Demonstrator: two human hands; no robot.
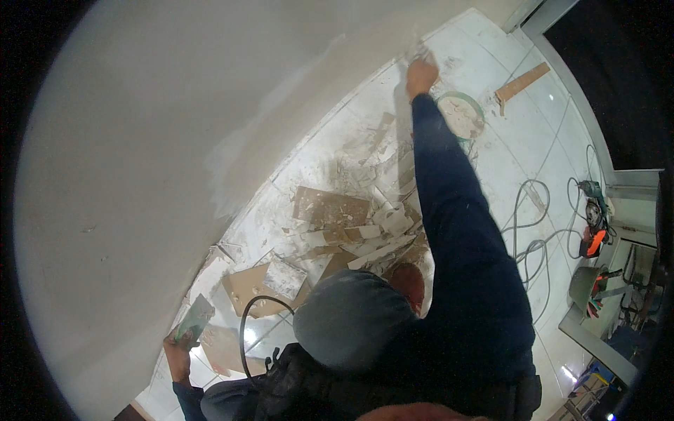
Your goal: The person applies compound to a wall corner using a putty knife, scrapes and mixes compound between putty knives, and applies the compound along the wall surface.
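At the lower left, my left hand (178, 349) is closed around a flat, pale green-grey plate (196, 317), held up beside the foot of the wall (210, 140). My right arm reaches far ahead, and my right hand (422, 74) is closed by the wall's base. Something pale and smeared by motion shows at its fingers, too blurred to name. Just right of that hand stands a round tub (461, 116) with a green rim and whitish, plaster-like paste inside. A lighter smoothed patch (260, 140) marks the lower wall.
Broken board pieces (330, 209) and white dust litter the tiled floor (523, 151) along the wall. A brown strip (523, 84) lies beyond the tub. Grey cable (537, 245) loops at right, near power tools (595, 217) and a bucket of hand tools (590, 291).
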